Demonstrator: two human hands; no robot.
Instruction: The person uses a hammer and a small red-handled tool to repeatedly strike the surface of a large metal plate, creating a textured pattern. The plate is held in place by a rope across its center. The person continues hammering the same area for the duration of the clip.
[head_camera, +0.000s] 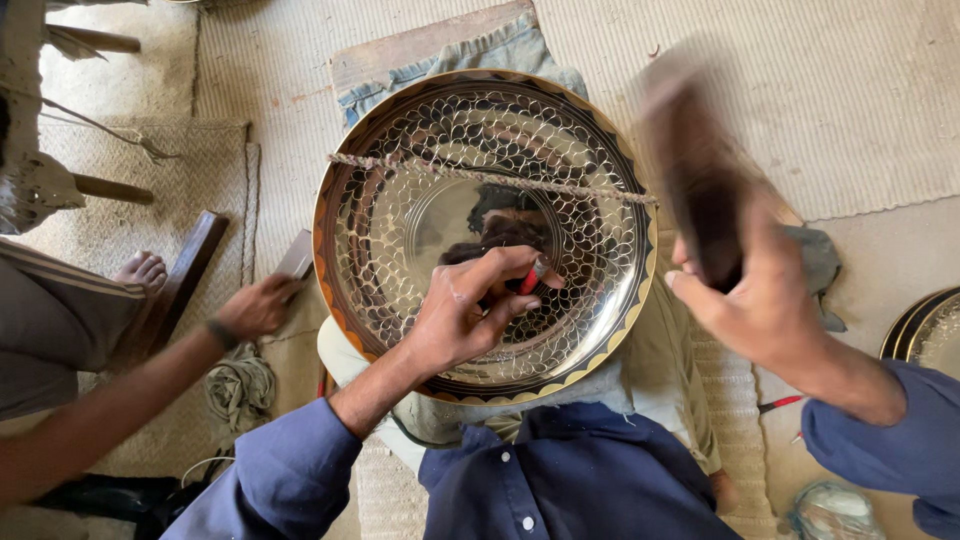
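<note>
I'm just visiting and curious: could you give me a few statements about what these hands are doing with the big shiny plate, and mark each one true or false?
1. The left hand pinches a small red-tipped tool against the round metal plate. True.
2. The right hand is empty. False: it grips a dark, blurred mallet-like tool, raised beside the plate.
3. A twisted cord stretches across the plate. True.
4. The plate is plain and smooth. False: a scale-like pattern covers its wide band.
5. Another person's hand reaches in beside the plate's edge. True.
</note>
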